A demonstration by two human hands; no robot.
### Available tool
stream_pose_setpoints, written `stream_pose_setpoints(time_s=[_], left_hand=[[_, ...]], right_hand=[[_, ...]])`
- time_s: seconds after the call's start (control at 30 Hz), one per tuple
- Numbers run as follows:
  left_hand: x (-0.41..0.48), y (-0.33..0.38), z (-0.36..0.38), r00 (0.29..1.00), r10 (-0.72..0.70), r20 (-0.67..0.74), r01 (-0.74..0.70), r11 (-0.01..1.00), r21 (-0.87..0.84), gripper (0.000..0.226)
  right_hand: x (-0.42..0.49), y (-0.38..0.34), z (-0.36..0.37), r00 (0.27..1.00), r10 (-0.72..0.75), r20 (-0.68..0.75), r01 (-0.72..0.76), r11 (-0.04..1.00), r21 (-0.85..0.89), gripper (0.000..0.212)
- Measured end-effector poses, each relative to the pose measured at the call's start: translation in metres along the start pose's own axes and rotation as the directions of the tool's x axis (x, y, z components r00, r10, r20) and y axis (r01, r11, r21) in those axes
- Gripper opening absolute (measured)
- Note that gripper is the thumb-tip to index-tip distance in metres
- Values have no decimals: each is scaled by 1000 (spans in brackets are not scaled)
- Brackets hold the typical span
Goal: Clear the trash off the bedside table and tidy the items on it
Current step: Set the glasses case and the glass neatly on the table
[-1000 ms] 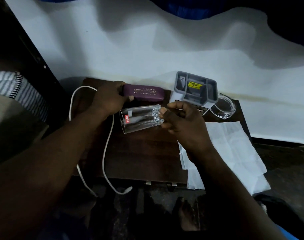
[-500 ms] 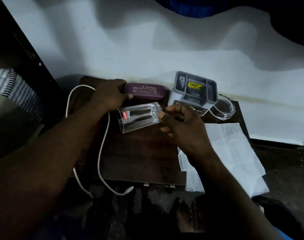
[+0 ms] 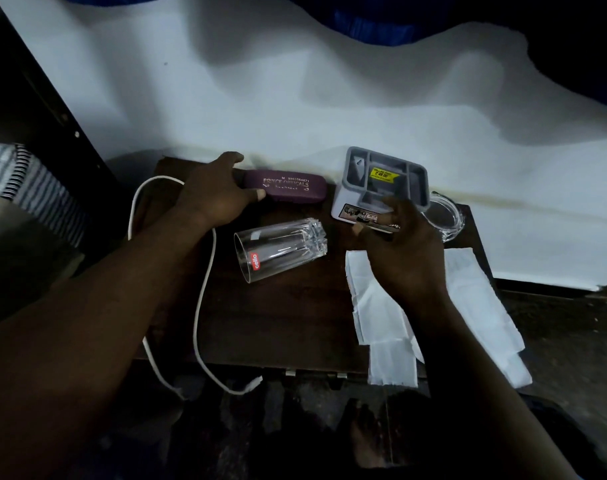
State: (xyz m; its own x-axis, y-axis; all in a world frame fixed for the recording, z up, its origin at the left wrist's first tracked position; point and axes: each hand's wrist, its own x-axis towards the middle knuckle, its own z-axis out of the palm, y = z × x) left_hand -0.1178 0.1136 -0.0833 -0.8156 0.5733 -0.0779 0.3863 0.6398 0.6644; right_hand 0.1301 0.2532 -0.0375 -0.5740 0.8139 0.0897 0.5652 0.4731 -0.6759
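Bedside table (image 3: pixel 277 323) is dark wood, and my left forearm hides part of its left edge. A white cable (image 3: pixel 201 306) loops over the near edge, and its plug end is dim against the dark floor. Creased white paper sheets (image 3: pixel 381 306) lie along the right edge and overhang the near right corner; my right wrist covers their middle. Mid-surface, a clear glass tumbler (image 3: pixel 281 249) lies on its side with its mouth toward the left edge and a red label reading "cello".

My right hand (image 3: pixel 399 244) is at the front of the grey organiser (image 3: pixel 385 178), fingers bent against a printed label I cannot read. I cannot tell whether they grip or only touch. The print on the yellow sticker in its tray is too small to read.

At the far edge my left hand (image 3: pixel 212 192) grips the left end of the purple spectacle case (image 3: pixel 288 185), which is lettered "PRINCE OPTICALS". A clear glass dish (image 3: pixel 447 216) stands at the far right corner, partly behind my right hand.
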Motion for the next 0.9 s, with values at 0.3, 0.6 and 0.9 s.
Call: stream_pose_setpoints(time_s=[0.3, 0.6, 0.9], left_hand=[[-18, 22, -10, 995, 96, -12, -96, 995, -27, 56], [-49, 49, -16, 800, 232, 554, -310, 950, 49, 79], [-46, 43, -16, 791, 235, 565, -327, 943, 66, 76]], right_hand=[[8, 9, 15, 989, 5, 146, 15, 991, -134, 83], [11, 6, 18, 985, 52, 166, -30, 991, -130, 80], [14, 8, 13, 989, 61, 132, -42, 990, -137, 68]])
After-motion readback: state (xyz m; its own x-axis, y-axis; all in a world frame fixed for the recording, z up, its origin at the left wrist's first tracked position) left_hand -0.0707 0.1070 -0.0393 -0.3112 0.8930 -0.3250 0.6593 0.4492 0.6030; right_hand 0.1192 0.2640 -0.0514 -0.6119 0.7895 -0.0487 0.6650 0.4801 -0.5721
